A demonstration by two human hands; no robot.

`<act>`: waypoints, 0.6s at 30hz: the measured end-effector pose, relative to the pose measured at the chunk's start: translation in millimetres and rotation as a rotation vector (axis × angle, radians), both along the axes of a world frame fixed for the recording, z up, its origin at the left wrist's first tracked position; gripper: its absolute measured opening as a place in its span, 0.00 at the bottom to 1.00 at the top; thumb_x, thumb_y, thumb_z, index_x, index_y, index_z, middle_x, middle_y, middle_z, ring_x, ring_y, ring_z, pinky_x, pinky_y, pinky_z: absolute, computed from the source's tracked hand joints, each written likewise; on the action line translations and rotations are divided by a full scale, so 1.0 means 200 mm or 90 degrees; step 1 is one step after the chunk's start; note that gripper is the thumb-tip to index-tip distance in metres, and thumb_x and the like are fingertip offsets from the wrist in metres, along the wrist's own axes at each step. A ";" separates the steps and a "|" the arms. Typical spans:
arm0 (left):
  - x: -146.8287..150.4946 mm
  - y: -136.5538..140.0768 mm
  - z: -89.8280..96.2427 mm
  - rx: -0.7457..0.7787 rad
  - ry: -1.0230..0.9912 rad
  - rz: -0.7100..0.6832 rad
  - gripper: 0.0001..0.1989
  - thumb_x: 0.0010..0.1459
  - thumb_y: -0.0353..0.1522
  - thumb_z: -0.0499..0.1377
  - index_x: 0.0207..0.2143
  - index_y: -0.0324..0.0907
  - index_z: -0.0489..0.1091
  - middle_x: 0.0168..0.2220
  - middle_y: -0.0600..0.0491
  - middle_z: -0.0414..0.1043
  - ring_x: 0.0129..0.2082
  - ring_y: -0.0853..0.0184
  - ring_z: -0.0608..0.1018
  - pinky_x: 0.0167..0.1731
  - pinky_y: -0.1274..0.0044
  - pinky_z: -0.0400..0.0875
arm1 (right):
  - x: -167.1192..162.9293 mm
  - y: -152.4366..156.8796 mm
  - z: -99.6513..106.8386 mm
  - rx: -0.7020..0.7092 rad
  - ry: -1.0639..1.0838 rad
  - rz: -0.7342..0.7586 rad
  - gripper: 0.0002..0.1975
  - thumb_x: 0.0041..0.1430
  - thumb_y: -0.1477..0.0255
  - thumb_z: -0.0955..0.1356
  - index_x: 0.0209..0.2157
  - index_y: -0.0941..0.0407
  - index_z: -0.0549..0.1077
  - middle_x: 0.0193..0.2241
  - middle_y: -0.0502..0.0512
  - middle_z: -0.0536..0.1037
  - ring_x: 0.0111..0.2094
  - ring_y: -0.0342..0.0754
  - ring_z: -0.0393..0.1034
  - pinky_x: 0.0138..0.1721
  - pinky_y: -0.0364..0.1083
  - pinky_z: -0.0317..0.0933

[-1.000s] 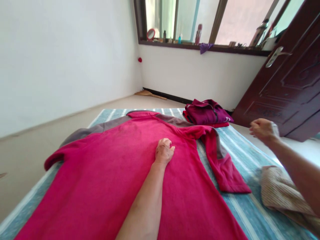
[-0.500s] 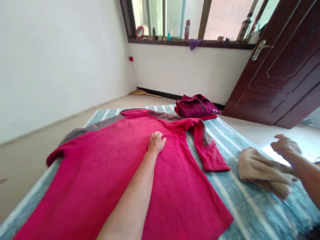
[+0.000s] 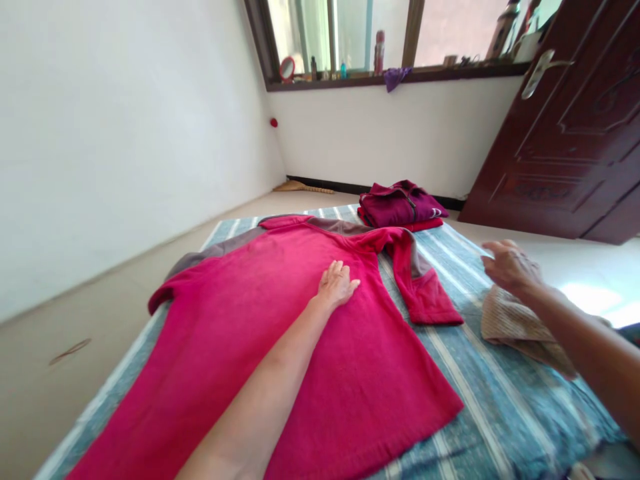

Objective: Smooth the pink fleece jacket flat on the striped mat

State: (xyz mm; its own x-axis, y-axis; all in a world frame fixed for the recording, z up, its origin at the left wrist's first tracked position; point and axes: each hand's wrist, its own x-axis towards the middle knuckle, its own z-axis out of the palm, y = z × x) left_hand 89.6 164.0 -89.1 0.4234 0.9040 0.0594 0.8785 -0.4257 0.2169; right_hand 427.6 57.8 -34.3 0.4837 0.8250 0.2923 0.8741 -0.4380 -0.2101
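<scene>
We see a pink long-sleeved top (image 3: 255, 313) spread on a blue striped sheet (image 3: 490, 400), low in the middle of the frame. Our left hand (image 3: 337, 285) rests on it, fingers bent and close together, thumb poking out. On the right, our right hand (image 3: 513, 265) hangs above a beige ribbed cloth (image 3: 504, 321), fingers and thumb apart. A folded purple jacket (image 3: 400, 204) sits right of center.

A room in a home; a shirt (image 3: 225, 333) lies on a striped cover (image 3: 500, 400), near; a mirror (image 3: 287, 69) stands on the far windowsill (image 3: 340, 83); panelled door (image 3: 565, 147), right.
</scene>
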 end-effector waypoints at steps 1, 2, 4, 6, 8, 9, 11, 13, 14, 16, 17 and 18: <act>0.01 -0.05 0.00 -0.010 0.005 -0.009 0.22 0.60 0.40 0.54 0.52 0.38 0.63 0.62 0.39 0.55 0.64 0.53 0.55 0.59 0.63 0.52 | -0.09 0.01 -0.02 -0.006 0.001 0.063 0.16 0.62 0.73 0.64 0.50 0.61 0.72 0.49 0.67 0.71 0.46 0.53 0.69 0.37 0.47 0.55; 0.02 -0.10 0.01 -0.020 0.010 -0.019 0.24 0.60 0.42 0.53 0.54 0.38 0.62 0.63 0.40 0.54 0.64 0.54 0.54 0.60 0.62 0.51 | -0.19 0.01 -0.04 -0.013 0.004 0.123 0.14 0.62 0.74 0.63 0.47 0.59 0.74 0.49 0.63 0.72 0.45 0.51 0.69 0.38 0.45 0.56; 0.04 -0.19 0.00 -0.043 0.025 -0.037 0.28 0.61 0.45 0.51 0.57 0.37 0.59 0.65 0.40 0.50 0.65 0.55 0.51 0.61 0.62 0.48 | -0.39 0.01 -0.10 -0.025 0.012 0.235 0.11 0.63 0.71 0.62 0.36 0.56 0.76 0.43 0.56 0.75 0.41 0.48 0.70 0.38 0.44 0.57; 0.05 -0.27 -0.02 -0.072 0.045 -0.052 0.31 0.62 0.47 0.47 0.60 0.36 0.55 0.66 0.41 0.46 0.66 0.57 0.47 0.62 0.62 0.45 | -0.59 -0.01 -0.17 0.009 0.032 0.364 0.15 0.64 0.70 0.59 0.28 0.56 0.74 0.36 0.55 0.76 0.35 0.48 0.71 0.36 0.44 0.58; 0.06 -0.32 -0.04 -0.090 0.050 -0.049 0.33 0.63 0.47 0.43 0.63 0.35 0.50 0.67 0.41 0.44 0.66 0.57 0.45 0.63 0.62 0.43 | -0.77 -0.02 -0.23 0.064 0.074 0.432 0.14 0.63 0.72 0.58 0.31 0.55 0.73 0.35 0.56 0.76 0.34 0.49 0.71 0.35 0.44 0.60; 0.07 -0.34 -0.06 -0.093 0.047 -0.052 0.33 0.63 0.47 0.42 0.63 0.34 0.48 0.67 0.41 0.42 0.66 0.56 0.45 0.63 0.61 0.43 | -0.85 -0.03 -0.26 0.092 0.105 0.457 0.13 0.62 0.73 0.58 0.36 0.55 0.73 0.37 0.56 0.76 0.36 0.49 0.71 0.35 0.45 0.61; 0.07 -0.36 -0.07 -0.098 0.042 -0.060 0.31 0.64 0.42 0.41 0.64 0.33 0.46 0.67 0.41 0.41 0.66 0.56 0.44 0.63 0.60 0.43 | -0.96 -0.02 -0.32 0.139 0.182 0.498 0.14 0.61 0.73 0.58 0.42 0.55 0.71 0.41 0.57 0.75 0.40 0.50 0.71 0.39 0.46 0.63; 0.06 -0.37 -0.07 -0.103 0.041 -0.061 0.29 0.64 0.38 0.39 0.64 0.33 0.45 0.67 0.43 0.41 0.67 0.59 0.44 0.63 0.62 0.43 | -1.03 0.01 -0.37 0.165 0.266 0.529 0.14 0.61 0.70 0.58 0.43 0.54 0.71 0.42 0.58 0.76 0.41 0.51 0.71 0.43 0.48 0.64; 0.05 -0.38 -0.06 -0.107 0.041 -0.056 0.29 0.64 0.36 0.39 0.64 0.34 0.45 0.67 0.45 0.41 0.67 0.61 0.44 0.63 0.64 0.44 | -1.05 0.02 -0.39 0.172 0.302 0.532 0.14 0.61 0.68 0.58 0.41 0.54 0.72 0.41 0.58 0.76 0.41 0.51 0.71 0.44 0.48 0.64; 0.03 -0.40 -0.03 -0.107 0.037 -0.048 0.29 0.63 0.37 0.39 0.64 0.35 0.46 0.67 0.46 0.42 0.67 0.62 0.45 0.63 0.66 0.43 | -1.05 0.04 -0.44 0.186 0.362 0.501 0.16 0.61 0.64 0.58 0.41 0.55 0.72 0.40 0.59 0.77 0.41 0.52 0.72 0.44 0.50 0.65; 0.01 -0.42 -0.02 -0.106 0.030 -0.047 0.29 0.63 0.38 0.40 0.64 0.35 0.47 0.67 0.46 0.42 0.67 0.62 0.45 0.63 0.65 0.43 | -1.05 0.05 -0.46 0.193 0.381 0.478 0.18 0.60 0.62 0.58 0.42 0.56 0.72 0.40 0.59 0.77 0.41 0.53 0.72 0.44 0.50 0.65; 0.00 -0.44 -0.01 -0.106 0.021 -0.050 0.30 0.63 0.39 0.41 0.64 0.34 0.48 0.67 0.45 0.42 0.67 0.60 0.44 0.63 0.64 0.43 | -1.04 0.05 -0.49 0.199 0.392 0.458 0.19 0.60 0.61 0.58 0.42 0.57 0.72 0.40 0.60 0.77 0.42 0.53 0.72 0.45 0.51 0.65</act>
